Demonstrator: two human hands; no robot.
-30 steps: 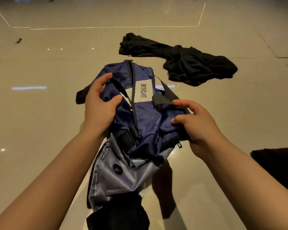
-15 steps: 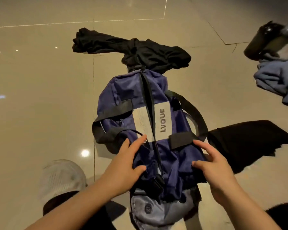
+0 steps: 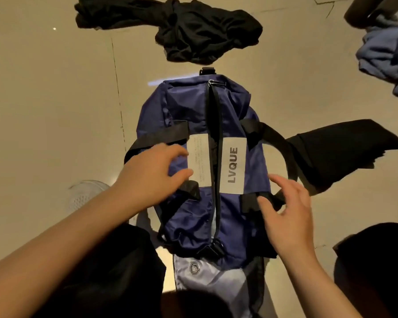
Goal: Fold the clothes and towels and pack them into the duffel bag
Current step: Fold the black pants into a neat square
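Head view: a navy duffel bag (image 3: 193,125) lies flat on the tiled floor (image 3: 44,111), its top zip closed, contents unseen. Left hand (image 3: 152,175) rests on it, fingers relaxed, gripping nothing; right hand (image 3: 287,216) spread, thumb touching a black strap (image 3: 251,200). Crumpled black garment (image 3: 182,31) beyond; folded black cloth (image 3: 342,152) at its right.

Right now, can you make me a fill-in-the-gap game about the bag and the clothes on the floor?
1. The word printed on the navy blue fabric duffel bag is ____.
2. The crumpled black garment lies on the ____.
3. The left hand rests on the bag's ____ patch.
4. The heap of cloth at the top right is light ____.

Missing words: LVQUE; floor; white; blue
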